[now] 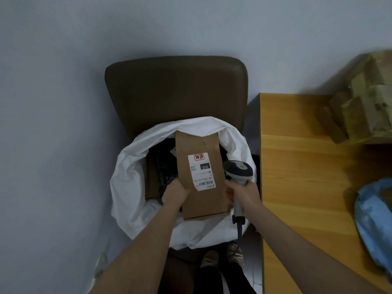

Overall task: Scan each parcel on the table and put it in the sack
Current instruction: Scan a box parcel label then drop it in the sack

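Note:
A flat brown cardboard parcel (201,175) with a white shipping label lies over the open mouth of the white sack (127,172), its far end under the sack's rim. My left hand (175,193) grips the parcel's near left edge. My right hand (244,196) holds a grey handheld barcode scanner (237,172) beside the parcel's right edge, with its head over the sack. Dark parcels and another brown one lie inside the sack, partly hidden.
The sack rests on a brown padded chair (176,92) against a pale wall. A wooden table (301,170) stands to the right, with stacked cardboard boxes (360,111) at its far end and a blue plastic mailer (375,219) at its right edge. My feet show below.

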